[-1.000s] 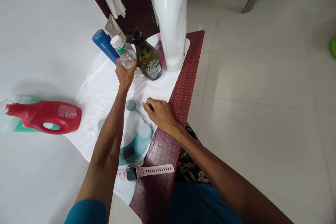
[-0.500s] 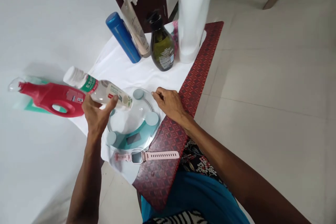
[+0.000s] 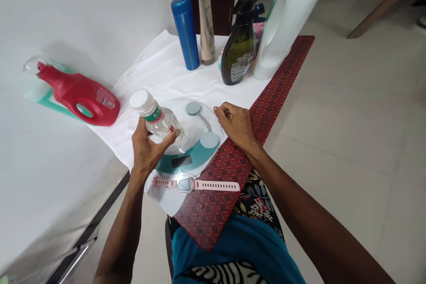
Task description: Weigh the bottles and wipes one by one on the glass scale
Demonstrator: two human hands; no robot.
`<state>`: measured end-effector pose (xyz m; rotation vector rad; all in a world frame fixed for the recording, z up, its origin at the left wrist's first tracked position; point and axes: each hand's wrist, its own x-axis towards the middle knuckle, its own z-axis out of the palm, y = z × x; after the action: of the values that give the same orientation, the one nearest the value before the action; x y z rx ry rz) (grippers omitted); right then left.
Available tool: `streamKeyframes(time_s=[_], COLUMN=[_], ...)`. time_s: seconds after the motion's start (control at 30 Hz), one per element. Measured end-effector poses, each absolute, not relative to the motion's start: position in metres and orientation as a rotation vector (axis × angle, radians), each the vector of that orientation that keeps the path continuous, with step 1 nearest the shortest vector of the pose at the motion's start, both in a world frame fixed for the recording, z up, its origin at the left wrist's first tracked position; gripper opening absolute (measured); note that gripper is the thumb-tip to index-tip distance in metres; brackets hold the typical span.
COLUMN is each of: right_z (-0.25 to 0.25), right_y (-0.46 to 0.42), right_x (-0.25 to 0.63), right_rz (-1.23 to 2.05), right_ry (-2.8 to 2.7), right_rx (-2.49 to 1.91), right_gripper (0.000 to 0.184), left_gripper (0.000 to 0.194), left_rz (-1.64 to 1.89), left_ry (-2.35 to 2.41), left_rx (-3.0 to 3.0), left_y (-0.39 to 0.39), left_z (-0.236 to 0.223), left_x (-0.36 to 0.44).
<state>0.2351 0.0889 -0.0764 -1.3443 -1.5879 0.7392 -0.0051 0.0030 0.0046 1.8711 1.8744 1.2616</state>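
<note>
My left hand (image 3: 148,147) is wrapped round a clear plastic bottle (image 3: 166,126) with a white cap and a green-and-white label. The bottle leans, cap toward the upper left, over a round glass scale (image 3: 199,159) with grey-blue pads and a teal band. Whether its base touches the glass I cannot tell. My right hand (image 3: 235,125) rests with curled fingers at the scale's right edge; nothing shows in it. A pink-strapped smartwatch (image 3: 184,184) lies just in front of the scale, its strap stretched out.
A red detergent bottle (image 3: 84,97) stands at the left by the wall. At the back are a blue flask (image 3: 186,31), a beige tube (image 3: 207,26), a dark green pump bottle (image 3: 238,49) and a large white bottle (image 3: 282,22). White cloth (image 3: 146,71) partly covers the red patterned tabletop (image 3: 213,213).
The bottle in my left hand has come lower and more upright over the scale. My right hand stays by the scale's edge. The whole view has shifted.
</note>
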Motion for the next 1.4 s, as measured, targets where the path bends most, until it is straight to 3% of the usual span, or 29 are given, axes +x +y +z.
streamKeyframes(time_s=[0.13,0.2,0.33,0.57,0.77,1.03,1.2,1.4], right_z=[-0.077,-0.077,-0.076,-0.078,-0.079,-0.078,-0.076,-0.075], right_y=[0.088,0.088,0.089,0.089,0.088,0.089,0.089,0.091], right_x=[0.235,0.236,0.237,0.238,0.241,0.240,0.240,0.239], right_rz=[0.748,0.750,0.755,0.791,0.804,0.780,0.782,0.831], right_ry=[-1.574,-1.575,-1.570,-1.560,-1.579,-1.610,-1.607,-1.561], right_rx=[-1.341,-1.332,-1.329,-1.321,-1.311,-1.313,-1.318,-1.371], right_gripper=[0.037,0.038,0.038,0.037,0.040,0.042,0.043,0.046], left_gripper=[0.091,0.096,0.090,0.076,0.058,0.070,0.060,0.063], left_rz=[1.303,1.456,1.695,1.231,1.326,1.691,1.598,1.482], left_ry=[1.795,1.750,1.695,1.844,2.026,2.235,2.469,2.584], left_rx=[1.899,1.900,1.931,2.002,1.837,1.801,1.529,1.343], left_y=[-0.002,-0.005,-0.008,0.000,0.006,0.088,0.157,0.220], left_z=[0.011,0.020,0.035,0.010,0.002,0.017,0.004,-0.004], left_x=[-0.019,-0.029,-0.041,-0.007,0.000,-0.107,-0.159,-0.181])
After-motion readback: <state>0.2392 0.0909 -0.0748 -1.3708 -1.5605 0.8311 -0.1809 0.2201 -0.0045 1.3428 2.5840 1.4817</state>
